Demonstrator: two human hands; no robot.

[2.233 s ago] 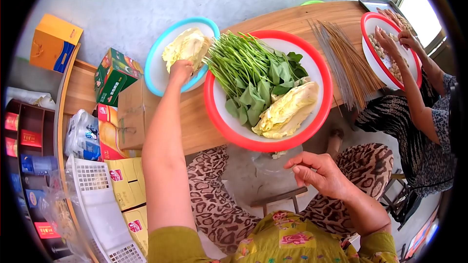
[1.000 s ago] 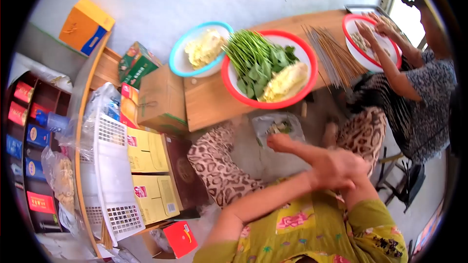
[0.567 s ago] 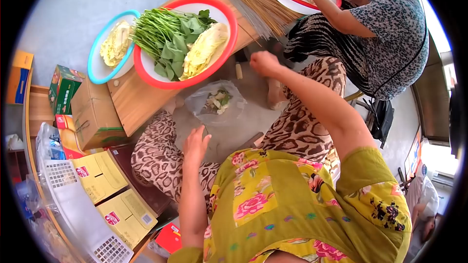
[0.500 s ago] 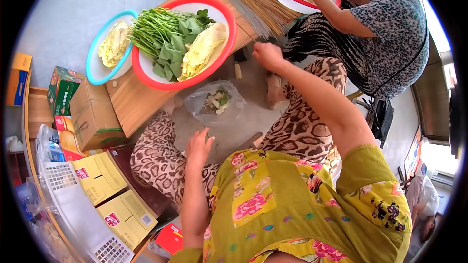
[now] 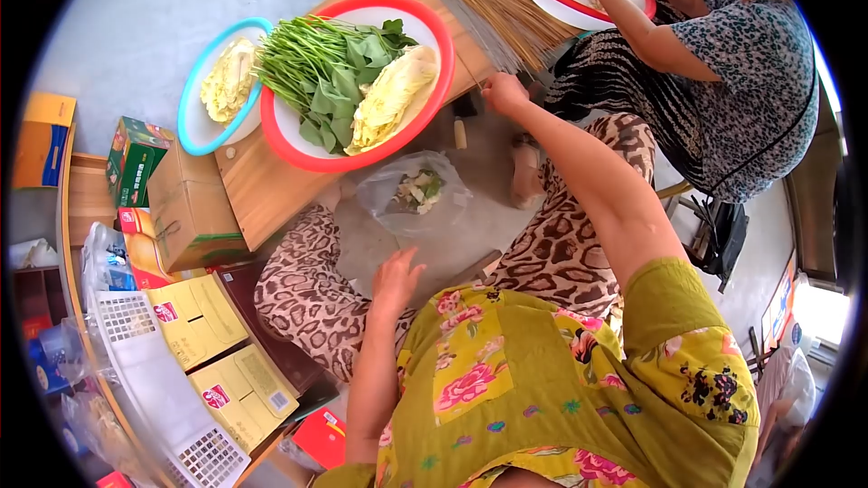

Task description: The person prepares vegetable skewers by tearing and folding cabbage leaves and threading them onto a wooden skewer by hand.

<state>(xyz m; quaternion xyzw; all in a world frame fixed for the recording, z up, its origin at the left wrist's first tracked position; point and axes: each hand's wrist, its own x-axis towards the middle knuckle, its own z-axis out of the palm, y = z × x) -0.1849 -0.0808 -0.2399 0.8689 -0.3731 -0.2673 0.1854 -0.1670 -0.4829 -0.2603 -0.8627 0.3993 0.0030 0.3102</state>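
Observation:
My left hand (image 5: 396, 280) hovers above my left thigh, fingers apart, holding nothing. At the table's edge, my right hand (image 5: 504, 93) is closed on what looks like a thin skewer, whose end points up and left over the wood. Beyond that hand lies a spread of skewers (image 5: 506, 11), some grey and some brown. To its left stands a red-rimmed basin (image 5: 445, 81) with green stems, leafy greens (image 5: 339, 95) and pale cabbage leaves (image 5: 395, 98). A blue-rimmed basin (image 5: 187, 108) beside it contains more cabbage (image 5: 229, 81).
A clear plastic bag (image 5: 375, 194) of scraps lies on the floor between my legs. A knife handle (image 5: 460, 134) shows below the table (image 5: 249, 203). Cartons (image 5: 194, 203) stand at left. On the right, a seated person (image 5: 750, 81) works over another red-rimmed basin (image 5: 646, 2).
The view has shifted, so the table and basins appear farther right. My right hand stays closed at the table's edge. My left hand has risen slightly and moved right, still open.

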